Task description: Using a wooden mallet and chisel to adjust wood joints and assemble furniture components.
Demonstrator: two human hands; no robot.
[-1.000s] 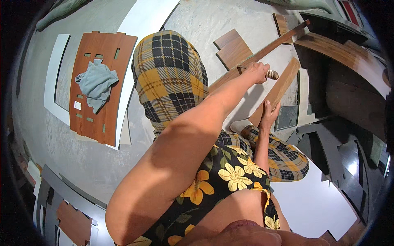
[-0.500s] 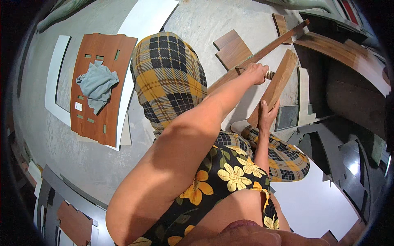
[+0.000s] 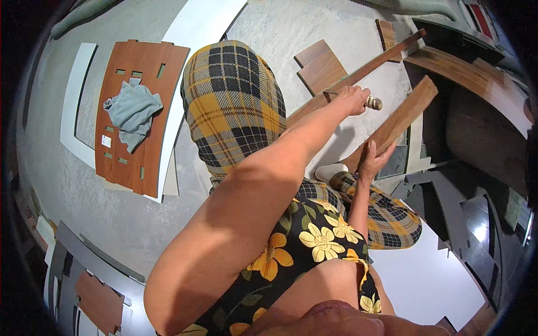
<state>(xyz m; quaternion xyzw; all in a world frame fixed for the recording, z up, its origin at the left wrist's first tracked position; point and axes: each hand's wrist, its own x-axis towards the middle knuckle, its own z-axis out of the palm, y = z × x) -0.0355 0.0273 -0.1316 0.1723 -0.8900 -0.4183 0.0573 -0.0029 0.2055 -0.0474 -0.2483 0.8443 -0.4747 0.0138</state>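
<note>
My left hand (image 3: 352, 101) is closed around a tool whose round, banded handle end (image 3: 374, 103) sticks out on the right. A thin dark metal part (image 3: 330, 96) shows on the other side of the fist, beside a long narrow wooden strip (image 3: 372, 59); the rest of the tool is hidden. My right hand (image 3: 375, 160) grips a brown wooden board (image 3: 400, 119) near its lower end, thumb on top. The board slants up to the right, apart from the handle. Its lower end lies near my light-coloured shoe (image 3: 330, 172).
Stepped brown boards (image 3: 320, 66) lie on the concrete floor beyond the strip. At left, a slotted reddish-brown panel (image 3: 120, 61) carries a grey cloth (image 3: 133, 112). White panels (image 3: 426, 274) and stacked dark offcuts (image 3: 471, 224) lie at right. A ribbed hose (image 3: 414, 5) runs along the top.
The wooden board's upper end has swung right and slightly nearer, away from the tool handle, with my right hand shifting right. More of the handle end shows. My left hand has barely moved.
</note>
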